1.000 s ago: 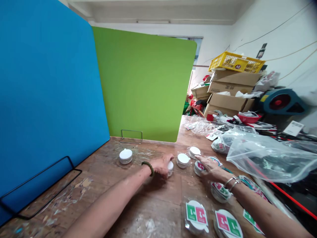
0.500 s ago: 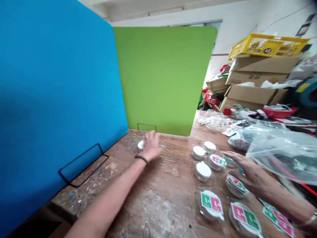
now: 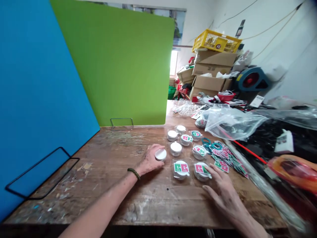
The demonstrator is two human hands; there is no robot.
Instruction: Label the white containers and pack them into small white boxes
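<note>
The left hand (image 3: 151,160), grip half-curled, has thumb and fingers around a round white-lidded container (image 3: 160,154) on the brown wooden desk (image 3: 106,185); the right hand (image 3: 221,185), loosely open, touches a clear-packed, pink-and-green-labelled container (image 3: 202,171).

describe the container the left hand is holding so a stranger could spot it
On the wooden table, in front of the green panel, small round containers stand in a cluster. The white-lidded container is at its left edge, the only one held by the left hand.
</note>
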